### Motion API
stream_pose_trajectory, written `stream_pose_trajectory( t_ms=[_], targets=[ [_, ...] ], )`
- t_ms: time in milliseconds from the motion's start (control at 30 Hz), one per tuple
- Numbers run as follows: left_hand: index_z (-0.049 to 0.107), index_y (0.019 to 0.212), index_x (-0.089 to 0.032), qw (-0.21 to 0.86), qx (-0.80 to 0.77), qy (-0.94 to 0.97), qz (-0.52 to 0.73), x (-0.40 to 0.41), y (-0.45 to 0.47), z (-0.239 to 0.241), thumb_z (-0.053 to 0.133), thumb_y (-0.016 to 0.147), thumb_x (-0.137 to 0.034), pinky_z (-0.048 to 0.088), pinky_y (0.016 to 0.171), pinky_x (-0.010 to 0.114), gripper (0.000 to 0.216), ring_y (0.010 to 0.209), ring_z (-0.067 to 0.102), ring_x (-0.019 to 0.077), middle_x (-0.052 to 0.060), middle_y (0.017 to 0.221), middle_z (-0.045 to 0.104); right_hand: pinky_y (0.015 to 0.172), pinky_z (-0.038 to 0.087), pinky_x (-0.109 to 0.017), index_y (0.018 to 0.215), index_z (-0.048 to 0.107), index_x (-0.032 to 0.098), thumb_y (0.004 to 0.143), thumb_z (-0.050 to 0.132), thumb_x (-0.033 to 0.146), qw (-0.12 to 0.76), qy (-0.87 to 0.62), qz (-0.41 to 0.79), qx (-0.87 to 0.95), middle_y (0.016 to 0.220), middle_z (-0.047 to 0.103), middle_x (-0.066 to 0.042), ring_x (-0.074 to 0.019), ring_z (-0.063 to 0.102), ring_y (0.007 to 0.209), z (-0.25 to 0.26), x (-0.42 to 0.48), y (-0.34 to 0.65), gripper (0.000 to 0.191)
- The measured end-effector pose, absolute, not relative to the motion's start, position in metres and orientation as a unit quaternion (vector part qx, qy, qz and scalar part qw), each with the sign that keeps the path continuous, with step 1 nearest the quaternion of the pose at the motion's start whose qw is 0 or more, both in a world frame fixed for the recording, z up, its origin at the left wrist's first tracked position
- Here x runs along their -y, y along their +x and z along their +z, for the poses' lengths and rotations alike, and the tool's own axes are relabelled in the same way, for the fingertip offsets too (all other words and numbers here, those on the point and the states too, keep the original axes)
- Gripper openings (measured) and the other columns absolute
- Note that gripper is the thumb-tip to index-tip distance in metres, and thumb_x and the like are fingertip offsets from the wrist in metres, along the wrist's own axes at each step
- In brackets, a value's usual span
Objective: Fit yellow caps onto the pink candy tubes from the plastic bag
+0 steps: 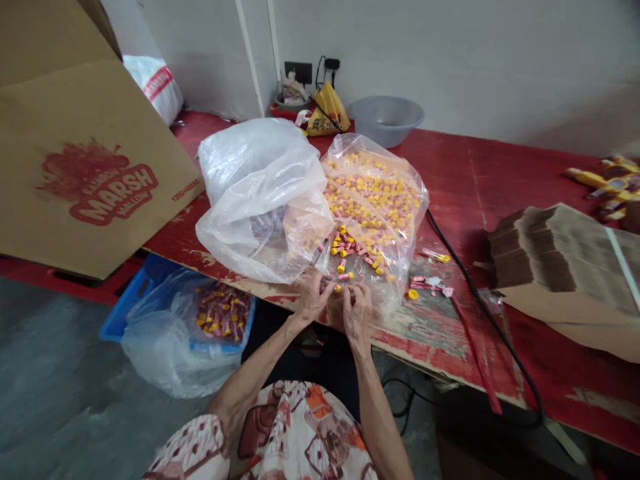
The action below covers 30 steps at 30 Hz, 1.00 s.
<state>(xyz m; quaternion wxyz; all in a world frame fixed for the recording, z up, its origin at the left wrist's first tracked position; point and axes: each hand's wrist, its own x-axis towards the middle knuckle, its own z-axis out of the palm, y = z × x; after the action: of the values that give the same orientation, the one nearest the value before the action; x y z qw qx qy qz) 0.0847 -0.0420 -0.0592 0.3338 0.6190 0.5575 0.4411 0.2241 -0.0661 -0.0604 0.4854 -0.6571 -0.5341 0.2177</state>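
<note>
At the table's front edge, my left hand (314,295) has thumb and fingers closed on a small pink tube with a yellow cap (338,288). From the other side, my right hand (357,308) meets it, with its fingers curled and pressed together at the tube's right end. Just beyond my fingertips, several more tubes (345,243) with yellow caps lie loose at the mouth of a clear plastic bag (410,193). That bag is filled with many like them. Left of it sits a large whitish plastic bag (250,173), crumpled open towards me.
A blue crate (117,320) below the table's left edge holds a plastic bag of tubes. A carton (30,133) stands left. Stacked cardboard (560,260) lies right, beside a black cable (470,283). At the back are a basin (387,120) and a yellow bag (327,110).
</note>
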Motion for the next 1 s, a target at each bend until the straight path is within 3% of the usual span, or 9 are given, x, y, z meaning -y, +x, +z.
stream_pose_trajectory(
  t_ms=[100, 233, 633, 800, 1000],
  targets=[
    [0.064, 0.105, -0.023, 0.252, -0.54, 0.73, 0.335, 0.039, 0.096, -0.059, 0.065, 0.1, -0.029, 0.056, 0.079, 0.03, 0.008, 0.087, 0.069, 0.021, 0.006, 0.101, 0.07, 0.094, 0.053, -0.04, 0.099, 0.071, 0.021, 0.104, 0.043, 0.048, 0.486, -0.686, 0.156, 0.519, 0.106, 0.071, -0.011, -0.0239, 0.065, 0.101, -0.066, 0.071, 0.235, 0.039],
    [0.065, 0.108, -0.022, 0.21, -0.521, 0.789, 0.247, 0.031, 0.118, -0.059, 0.062, 0.098, -0.017, 0.053, 0.073, 0.03, 0.011, 0.08, 0.068, 0.0219, 0.01, 0.105, 0.07, 0.092, 0.054, -0.039, 0.106, 0.069, 0.02, 0.101, 0.044, 0.044, 0.508, -0.7, 0.156, 0.476, 0.106, 0.072, -0.011, -0.0235, 0.065, 0.098, -0.071, 0.073, 0.237, 0.035],
    [0.065, 0.111, -0.024, 0.26, -0.499, 0.772, 0.297, 0.027, 0.099, -0.047, 0.063, 0.1, -0.028, 0.053, 0.076, 0.03, 0.011, 0.085, 0.071, 0.0225, 0.004, 0.094, 0.071, 0.092, 0.053, -0.038, 0.101, 0.07, 0.021, 0.103, 0.042, 0.044, 0.509, -0.672, 0.162, 0.514, 0.1, 0.073, -0.009, -0.0232, 0.068, 0.097, -0.071, 0.073, 0.235, 0.036],
    [0.062, 0.108, -0.022, 0.212, -0.507, 0.78, 0.298, 0.037, 0.103, -0.05, 0.06, 0.099, -0.021, 0.052, 0.078, 0.029, 0.009, 0.088, 0.071, 0.0207, 0.004, 0.097, 0.07, 0.091, 0.053, -0.037, 0.102, 0.07, 0.021, 0.103, 0.044, 0.04, 0.523, -0.663, 0.153, 0.514, 0.099, 0.073, -0.008, -0.0228, 0.067, 0.096, -0.075, 0.073, 0.236, 0.032],
    [0.055, 0.096, -0.022, 0.219, -0.525, 0.764, 0.306, 0.033, 0.105, -0.06, 0.062, 0.093, -0.015, 0.049, 0.073, 0.028, 0.011, 0.08, 0.067, 0.0184, 0.0, 0.086, 0.065, 0.089, 0.052, -0.037, 0.099, 0.07, 0.022, 0.104, 0.046, 0.037, 0.529, -0.654, 0.135, 0.524, 0.096, 0.074, -0.008, -0.0226, 0.067, 0.093, -0.077, 0.072, 0.235, 0.03]
  ],
)
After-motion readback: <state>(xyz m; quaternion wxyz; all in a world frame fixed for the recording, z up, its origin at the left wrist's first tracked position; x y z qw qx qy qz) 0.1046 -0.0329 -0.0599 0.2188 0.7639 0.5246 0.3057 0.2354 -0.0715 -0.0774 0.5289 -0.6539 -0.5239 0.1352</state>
